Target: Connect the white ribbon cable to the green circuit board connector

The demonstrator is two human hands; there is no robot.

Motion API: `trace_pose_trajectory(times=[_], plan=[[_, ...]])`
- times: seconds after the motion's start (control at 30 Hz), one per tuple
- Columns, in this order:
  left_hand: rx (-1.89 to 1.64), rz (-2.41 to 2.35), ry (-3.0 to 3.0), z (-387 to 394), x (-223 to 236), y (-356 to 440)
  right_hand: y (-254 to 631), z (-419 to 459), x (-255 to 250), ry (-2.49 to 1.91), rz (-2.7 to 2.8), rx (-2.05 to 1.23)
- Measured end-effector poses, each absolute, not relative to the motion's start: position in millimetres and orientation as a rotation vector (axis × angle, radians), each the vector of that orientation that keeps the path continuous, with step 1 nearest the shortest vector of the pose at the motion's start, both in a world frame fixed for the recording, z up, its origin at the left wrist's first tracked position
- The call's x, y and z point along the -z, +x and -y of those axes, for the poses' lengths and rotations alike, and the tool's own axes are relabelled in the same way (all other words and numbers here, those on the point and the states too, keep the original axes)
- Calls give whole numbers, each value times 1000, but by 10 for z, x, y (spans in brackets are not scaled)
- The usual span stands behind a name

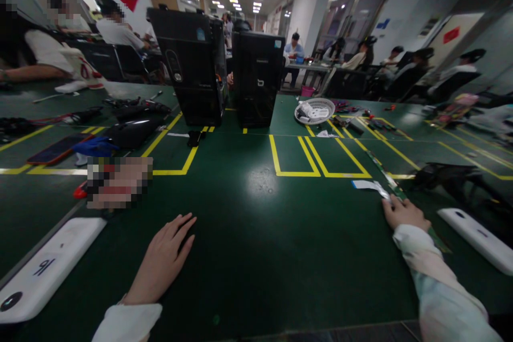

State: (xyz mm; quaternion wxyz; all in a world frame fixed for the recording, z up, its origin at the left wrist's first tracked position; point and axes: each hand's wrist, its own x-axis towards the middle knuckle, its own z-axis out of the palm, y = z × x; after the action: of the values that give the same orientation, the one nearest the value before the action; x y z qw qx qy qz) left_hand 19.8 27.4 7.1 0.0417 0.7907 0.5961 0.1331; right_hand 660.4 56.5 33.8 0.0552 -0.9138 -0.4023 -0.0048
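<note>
My left hand [166, 256] is over the green table with its fingers stretched out and slightly apart, holding nothing. On the right side, my right hand [405, 215] has its fingers curled down on a long, narrow green circuit board [395, 188]. Part of this board is hidden under the hand. A white flat ribbon cable [369, 185] with a blue end sticks out to the left of those fingertips. Right of that hand lies a white elongated casing [476, 239]. A similar white casing [48, 267], marked with handwriting, is left of my left hand.
Two black computer towers [258, 80] stand at the table's far side. A white basket [331, 109] holds small white parts. Dark plastic parts [452, 179] lie at right. At left are a phone [60, 148], a blue item [96, 146] and black cables. Several people sit beyond.
</note>
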Motion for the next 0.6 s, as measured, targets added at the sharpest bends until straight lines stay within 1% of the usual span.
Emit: trace_pose_trajectory(times=[0.4, 0.6], plan=[[-446, -1832, 2417, -259, -72, 204, 6558, -635, -357, -2806, 1152, -1], [-420, -1834, 2421, -253, -71, 201, 6540, -626, -308, -2744, 1267, 152]])
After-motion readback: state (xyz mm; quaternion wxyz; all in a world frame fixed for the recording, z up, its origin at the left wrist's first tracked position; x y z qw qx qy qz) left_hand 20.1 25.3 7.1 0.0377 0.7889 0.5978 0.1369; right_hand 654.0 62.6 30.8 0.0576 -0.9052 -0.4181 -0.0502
